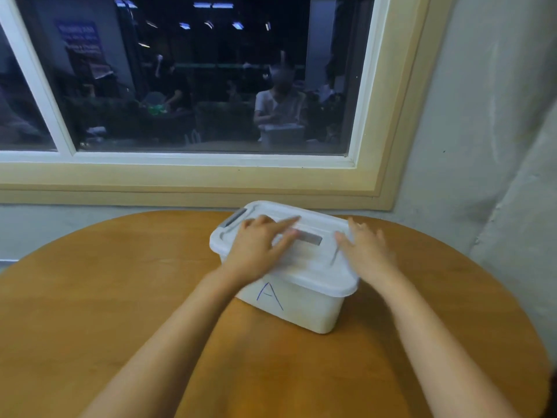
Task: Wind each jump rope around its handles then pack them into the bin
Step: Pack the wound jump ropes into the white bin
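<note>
- The bin [301,309] is found directly under both hands, on the round table [120,282]. Its lid [316,267] is on, and a blue letter A [269,295] is drawn on the wall nearest the wrists.
- The left hand [259,245] is laid on the lid's left half, with fingers stretched toward the recessed grip [310,236] between the 2 hands. Nothing is grasped.
- The right hand [364,248] is spread flat near the lid's right edge and is likewise released. It is slightly blurred, so the exact contact of its fingertips cannot be told.
- No jump rope is seen anywhere around the hands. Whether any lie inside the bin cannot be told, since the lid is on and the walls are not seen through.
- The step in hand is judged to be work on the lid, either seating it or freeing it. Which of the 2 cannot be told.
- If the lid is to be seated, even pressure from both palms is called for, so that neither end is tipped up.
- The grey latch [232,218] just beyond the left knuckles is best handled by the left hand while the bin is steadied by the right. A light bin could otherwise be slid across the smooth table.
- If the lid is to be lifted, it should be raised level and set down on the table beside a forearm, within easy reach.
</note>
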A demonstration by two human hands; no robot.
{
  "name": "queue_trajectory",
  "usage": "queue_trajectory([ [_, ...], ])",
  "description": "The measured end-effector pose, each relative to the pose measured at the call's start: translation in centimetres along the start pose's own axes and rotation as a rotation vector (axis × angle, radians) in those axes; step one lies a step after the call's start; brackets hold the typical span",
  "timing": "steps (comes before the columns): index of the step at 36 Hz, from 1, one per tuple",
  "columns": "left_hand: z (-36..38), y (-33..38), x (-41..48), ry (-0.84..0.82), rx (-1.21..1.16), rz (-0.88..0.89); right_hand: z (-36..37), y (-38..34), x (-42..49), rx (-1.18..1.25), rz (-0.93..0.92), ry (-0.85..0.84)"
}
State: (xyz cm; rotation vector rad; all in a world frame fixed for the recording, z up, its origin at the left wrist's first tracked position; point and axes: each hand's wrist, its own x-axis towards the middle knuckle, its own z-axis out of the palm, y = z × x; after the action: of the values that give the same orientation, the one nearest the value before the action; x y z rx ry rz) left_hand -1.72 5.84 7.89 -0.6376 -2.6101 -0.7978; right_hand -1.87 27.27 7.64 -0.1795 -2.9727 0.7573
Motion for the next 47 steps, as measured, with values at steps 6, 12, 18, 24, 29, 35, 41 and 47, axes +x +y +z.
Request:
queue_trajectory([
  [6,-1.4,-5.4,2.6,-0.349,0.331,-0.371,2.3,-3.0,-1.1,-0.303,0.021,-0.110],
  [12,-1.9,-2.2,0.2,-0.376,0.539,-0.410,0.3,-0.5,0.8,-0.280,-0.138,-0.187],
  [18,-2.3,-1.0,-0.2,-0.326,0.582,-0.345,-0.8,-2.0,1.5,-0.312,-0.263,-0.097],
  [24,-0.9,-2.7,-0.9,-0.423,0.421,-0.345,1.4,-2.0,1.3,-0.423,-0.280,-0.160],
  [29,-0.6,-2.6,-0.7,-0.402,0.455,-0.337,2.0,-2.0,1.6,-0.422,-0.263,-0.158],
  [35,-0.6,-2.7,-1.0,-0.358,0.431,-0.330,1.9,-2.1,1.5,-0.406,-0.274,-0.126],
  [41,-1.0,-2.0,-1.3,-0.297,0.393,-0.325,1.4,-2.4,0.4,-0.294,-0.334,-0.032],
  [47,-1.3,-1.6,-1.6,-0.274,0.383,-0.313,0.9,-2.5,-0.2,-0.270,-0.337,-0.057],
])
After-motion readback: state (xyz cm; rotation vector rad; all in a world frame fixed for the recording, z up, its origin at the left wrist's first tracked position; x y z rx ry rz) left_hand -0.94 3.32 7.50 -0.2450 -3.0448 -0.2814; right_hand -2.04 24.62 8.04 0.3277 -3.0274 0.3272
